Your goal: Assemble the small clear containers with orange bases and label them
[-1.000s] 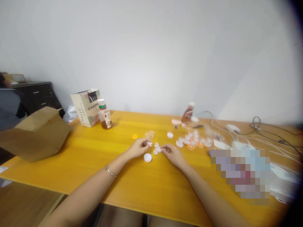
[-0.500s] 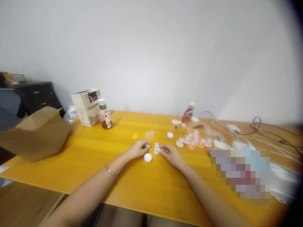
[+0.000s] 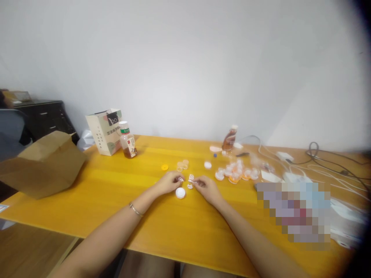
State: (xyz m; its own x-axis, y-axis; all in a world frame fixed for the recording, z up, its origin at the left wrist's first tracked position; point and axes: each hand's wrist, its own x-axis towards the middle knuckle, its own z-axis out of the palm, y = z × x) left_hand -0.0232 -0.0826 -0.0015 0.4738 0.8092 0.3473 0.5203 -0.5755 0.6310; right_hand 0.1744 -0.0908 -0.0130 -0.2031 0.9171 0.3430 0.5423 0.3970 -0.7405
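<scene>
Both my hands rest on the yellow table (image 3: pixel 121 193) near its middle. My left hand (image 3: pixel 169 182) is closed in a pinch on a tiny white piece (image 3: pixel 180 179). My right hand (image 3: pixel 206 188) is closed too, pinching a small white piece (image 3: pixel 192 178) at its fingertips. Between the hands lie another small white piece (image 3: pixel 189 186) and a round white cap (image 3: pixel 180 192), just below the fingertips. A bracelet (image 3: pixel 135 209) sits on my left wrist.
A brown paper bag (image 3: pixel 43 164) lies at the left edge. A white gift bag (image 3: pixel 104 130) and a tea bottle (image 3: pixel 127 140) stand behind it. A second bottle (image 3: pixel 229 139), a yellow cap (image 3: pixel 165 167), several orange-white small cups (image 3: pixel 237 173) and white cables (image 3: pixel 292 170) fill the right.
The hands have drawn slightly closer together and the small white pieces between them have shifted a little; the rest is unchanged.
</scene>
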